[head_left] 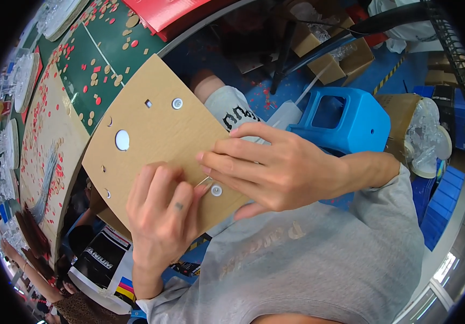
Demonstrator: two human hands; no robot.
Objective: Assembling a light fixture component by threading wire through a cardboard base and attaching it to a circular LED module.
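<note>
— Green worktable [116, 56] at 11 o'clock, red and tan bits [98, 101] scattered; where's the board?
— Hole-cut tan board [151, 127], center out to 10, its near edge by the grey shirt [318, 254]; likely kept close for easy reach
— Left hand [162, 210], 8 o'clock?
— Closed, looks like pinching a thin pale strand [205, 182], just beside the lower round washer [216, 190]
— Right hand [281, 167], 3 o'clock?
— Fingers bent over the board, maybe steadying; can't tell if it grips anything
</note>
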